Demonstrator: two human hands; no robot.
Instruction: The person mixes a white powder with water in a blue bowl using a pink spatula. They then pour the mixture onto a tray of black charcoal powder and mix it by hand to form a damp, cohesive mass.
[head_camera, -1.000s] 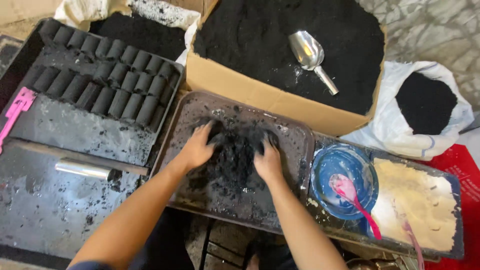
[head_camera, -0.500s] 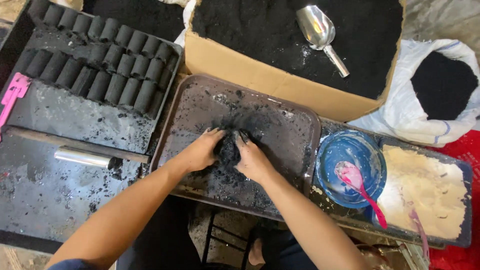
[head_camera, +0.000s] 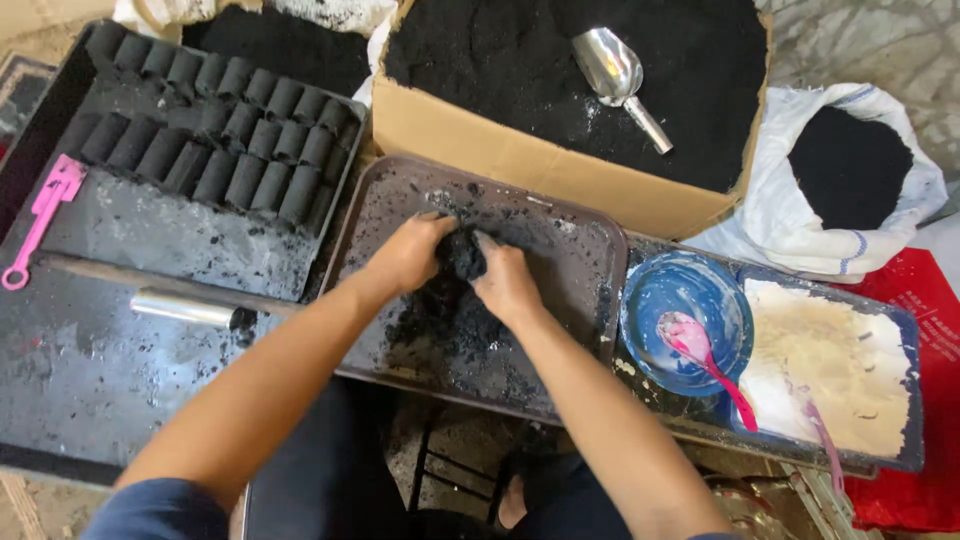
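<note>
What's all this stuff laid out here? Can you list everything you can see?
clump of black mix: one, black, pressed between both hands
brown tray: one, centre, under the hands
black cylinders: many, in rows, upper left tray
metal tube: one, silver, left
pink tool: one, far left
cardboard box: one, black powder inside, top
metal scoop: one, in the box
white sack: one, black powder, right
blue bowl: one, pink spoon inside
white powder: one heap, right tray
left hand: one
right hand: one

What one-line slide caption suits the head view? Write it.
Both hands, left hand and right hand, press a black lump over a brown tray.
</note>
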